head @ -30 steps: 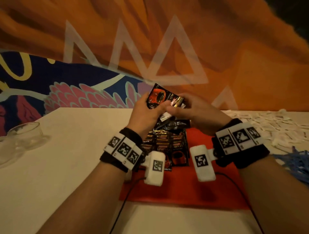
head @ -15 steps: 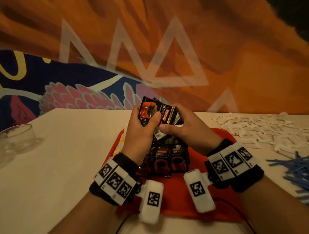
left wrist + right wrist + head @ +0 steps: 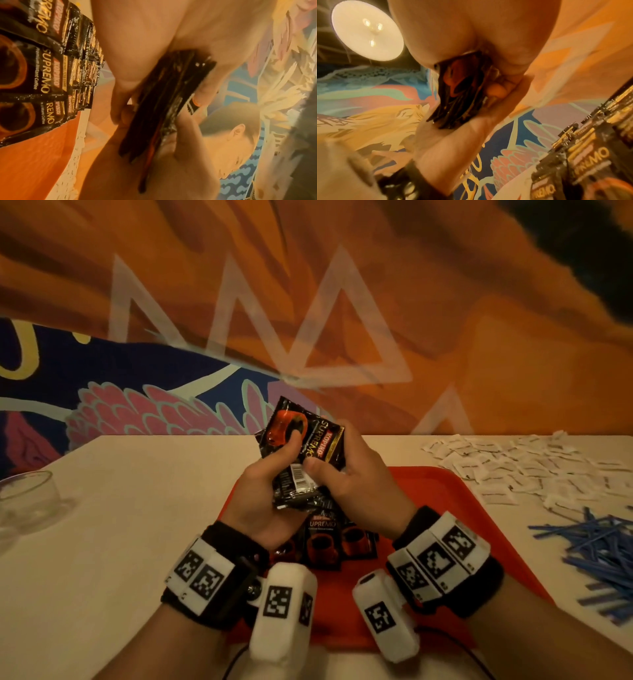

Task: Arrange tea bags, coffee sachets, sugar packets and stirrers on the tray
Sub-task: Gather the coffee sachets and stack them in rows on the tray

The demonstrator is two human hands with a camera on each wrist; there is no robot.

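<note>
Black coffee sachets [image 3: 301, 453] stay clamped in your left hand [image 3: 263, 491] and right hand [image 3: 356, 484], fingers curled around them, now nearer you over the red tray [image 3: 479, 508]

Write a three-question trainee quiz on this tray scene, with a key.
1. True or false: the blue stirrers lie on the red tray.
2. The stack of coffee sachets is held by: A) left hand only, B) right hand only, C) both.
3. Fill in: the white sugar packets lie on the ____, right of the tray.

Key: 1 false; 2 C; 3 table.
</note>
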